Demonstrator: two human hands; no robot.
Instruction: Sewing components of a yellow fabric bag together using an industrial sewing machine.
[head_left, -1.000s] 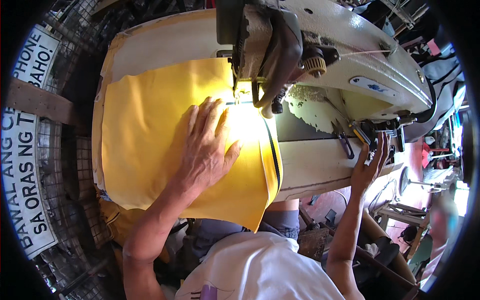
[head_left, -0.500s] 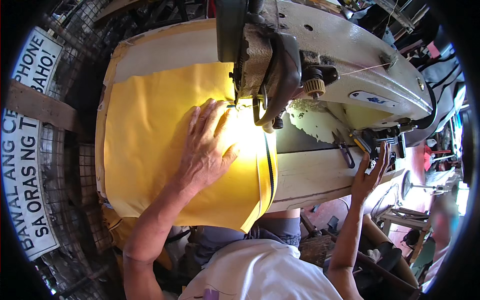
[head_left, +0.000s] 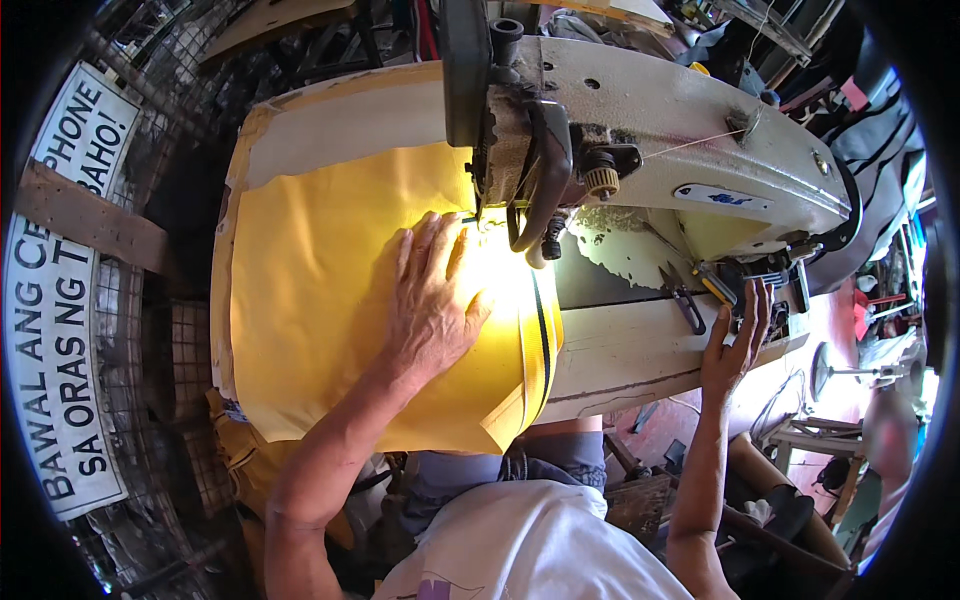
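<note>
Left hand (head_left: 432, 305): fingers open, flat on yellow cloth (head_left: 320, 320), no grip. Cloth lies under and around those fingers, its edge fed into the sewing machine (head_left: 630, 110) just right of the fingertips. Right hand (head_left: 732, 350): fingers open, seemingly empty, scissors (head_left: 684, 300) just left of them. Looks mid-seam: black strip (head_left: 544, 325) lower right of left fingers probably not yet sewn; glare hides stitches, so done length unclear.

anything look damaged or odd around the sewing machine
Yes: on the cream metal sewing machine, left of the dark-handled metal scissors, the dark grey surface meets a pale patch along a ragged edge, as if worn or chipped.
</note>
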